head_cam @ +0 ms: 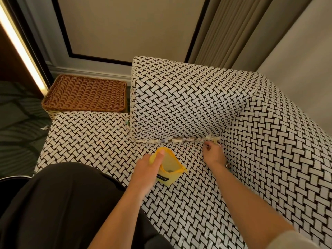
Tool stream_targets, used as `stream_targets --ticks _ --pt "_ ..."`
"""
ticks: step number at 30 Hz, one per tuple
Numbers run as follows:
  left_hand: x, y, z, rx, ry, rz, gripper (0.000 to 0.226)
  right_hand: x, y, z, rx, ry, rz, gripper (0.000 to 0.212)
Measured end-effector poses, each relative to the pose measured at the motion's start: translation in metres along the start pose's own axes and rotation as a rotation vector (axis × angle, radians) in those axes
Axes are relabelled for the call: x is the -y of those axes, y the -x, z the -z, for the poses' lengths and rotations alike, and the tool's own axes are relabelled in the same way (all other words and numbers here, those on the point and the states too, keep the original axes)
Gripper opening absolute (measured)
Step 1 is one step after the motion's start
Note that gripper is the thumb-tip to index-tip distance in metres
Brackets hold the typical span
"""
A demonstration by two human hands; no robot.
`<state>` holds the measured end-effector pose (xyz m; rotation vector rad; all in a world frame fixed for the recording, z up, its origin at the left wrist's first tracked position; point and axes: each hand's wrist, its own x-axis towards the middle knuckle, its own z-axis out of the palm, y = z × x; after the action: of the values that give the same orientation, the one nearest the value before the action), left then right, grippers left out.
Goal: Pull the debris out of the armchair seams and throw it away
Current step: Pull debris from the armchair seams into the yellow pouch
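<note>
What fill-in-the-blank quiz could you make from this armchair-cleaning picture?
1. The left hand holds a pouch whose colour is ____.
2. The right hand is at the debris, which lies in a ____ of the armchair.
3. The pouch's mouth stands ____, not zipped.
Missing words: yellow; seam; open.
</note>
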<state>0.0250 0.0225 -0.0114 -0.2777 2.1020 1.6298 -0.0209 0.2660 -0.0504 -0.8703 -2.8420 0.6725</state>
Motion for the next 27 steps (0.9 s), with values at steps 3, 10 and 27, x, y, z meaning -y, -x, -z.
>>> stream_targets --ticks 3,10,27 --pt "0.001 -0.002 0.0 -0.017 -0.018 -0.002 0.086 0.005 -0.02 0.0 0.069 0.054 -0.027 0.032" --pt "0.001 -0.003 0.0 -0.017 -0.032 -0.038 0.069 0.014 -0.037 0.005 0.218 0.186 -0.034 0.04" --pt "-0.005 0.001 0.0 -0.022 -0.021 -0.072 0.063 -0.004 -0.019 -0.008 0.015 0.151 0.115 0.023"
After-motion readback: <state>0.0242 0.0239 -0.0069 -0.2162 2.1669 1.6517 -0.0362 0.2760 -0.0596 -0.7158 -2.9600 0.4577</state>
